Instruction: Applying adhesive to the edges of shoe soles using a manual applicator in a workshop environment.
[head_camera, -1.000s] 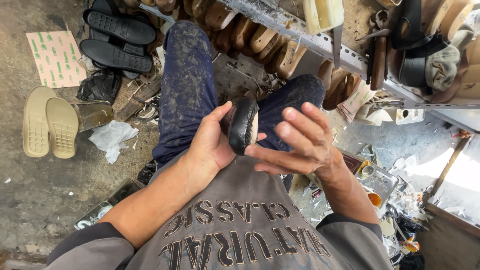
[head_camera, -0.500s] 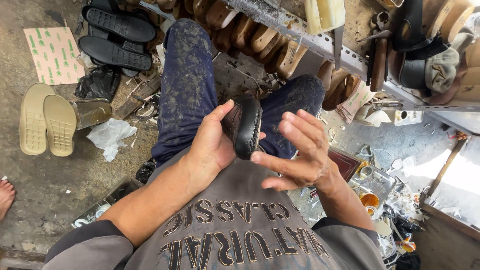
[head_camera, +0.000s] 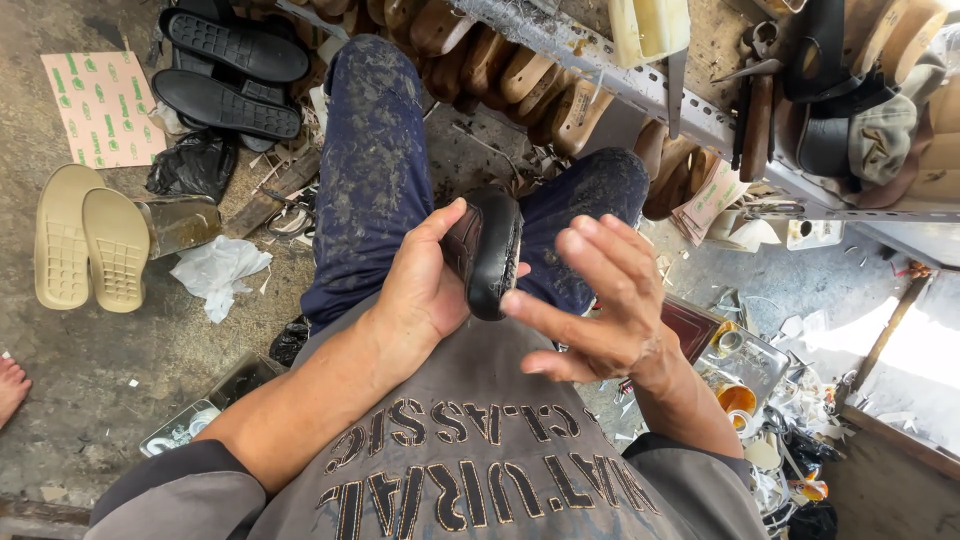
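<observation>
Left hand (head_camera: 425, 285) clamped round black shoe upper (head_camera: 487, 255), thumb up along one side, piece held on edge above lap, between the knees. Right hand (head_camera: 600, 300) spread wide, holding nothing; forefinger tip at lower rim of the piece, touching or just short, cannot tell which. Step judged: working or smearing along the rim by fingertip. Next move likely calls for light, even pressure along the edge and a firm left grip. Upper glossy black outside, paler lining showing, rim rough. Tan soles (head_camera: 90, 245) lying well apart on floor.
</observation>
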